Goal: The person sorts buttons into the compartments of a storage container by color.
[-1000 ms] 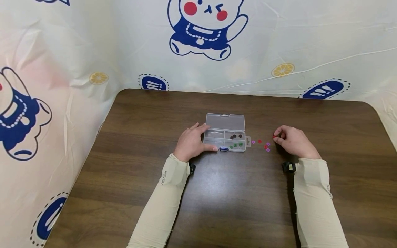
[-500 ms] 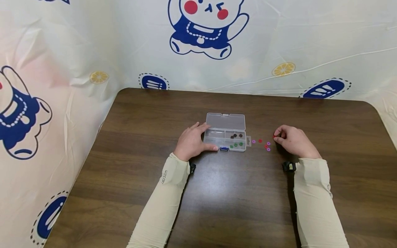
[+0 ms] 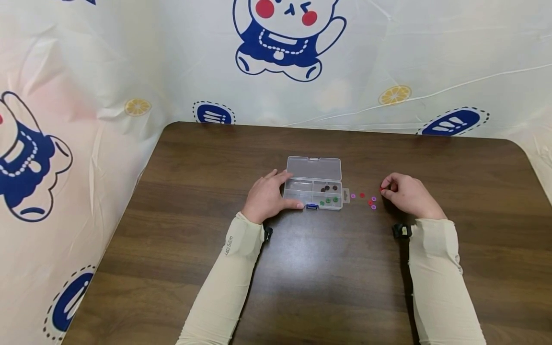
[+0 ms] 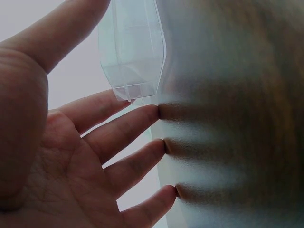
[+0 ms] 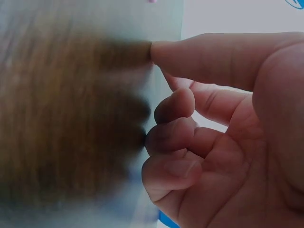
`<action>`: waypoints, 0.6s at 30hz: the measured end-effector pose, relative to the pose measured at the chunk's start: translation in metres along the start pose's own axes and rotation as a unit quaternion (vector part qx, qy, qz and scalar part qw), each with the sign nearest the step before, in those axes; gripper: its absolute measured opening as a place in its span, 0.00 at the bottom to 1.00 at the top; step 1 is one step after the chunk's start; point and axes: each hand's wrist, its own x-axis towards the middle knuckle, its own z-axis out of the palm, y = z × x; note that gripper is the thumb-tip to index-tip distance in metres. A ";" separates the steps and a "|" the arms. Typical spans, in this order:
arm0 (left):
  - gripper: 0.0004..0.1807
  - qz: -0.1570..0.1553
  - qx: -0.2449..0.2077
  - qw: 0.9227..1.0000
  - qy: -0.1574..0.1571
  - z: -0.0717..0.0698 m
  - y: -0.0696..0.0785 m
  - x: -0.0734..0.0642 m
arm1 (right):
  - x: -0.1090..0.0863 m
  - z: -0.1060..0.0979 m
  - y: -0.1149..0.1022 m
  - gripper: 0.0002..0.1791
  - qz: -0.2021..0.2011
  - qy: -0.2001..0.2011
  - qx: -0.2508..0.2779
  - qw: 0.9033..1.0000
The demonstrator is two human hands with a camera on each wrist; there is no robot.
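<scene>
On the brown wood-grain tabletop (image 3: pixel 336 287), the left hand (image 3: pixel 266 197), grip spread wide, touched a clear plastic compartment box's (image 3: pixel 302 196) left end; to its right, the right hand (image 3: pixel 407 194) pinched a small red piece (image 3: pixel 381 189).

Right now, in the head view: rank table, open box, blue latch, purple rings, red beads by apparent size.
Table
Open box
Blue latch
Purple rings and red beads: too alike to rank
</scene>
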 end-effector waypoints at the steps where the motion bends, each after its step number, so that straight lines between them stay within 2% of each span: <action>1: 0.49 0.000 0.001 1.000 0.001 0.000 0.000 0.000 | 0.000 0.000 0.000 0.08 -0.002 0.001 0.001 1.000; 6: 0.49 0.002 0.001 1.000 0.003 -0.001 0.000 -0.001 | 0.000 0.000 0.001 0.08 -0.011 0.009 0.003 1.000; 18: 0.49 0.003 0.003 1.000 0.002 -0.001 -0.001 0.000 | -0.001 -0.001 -0.001 0.06 -0.006 0.006 0.000 1.000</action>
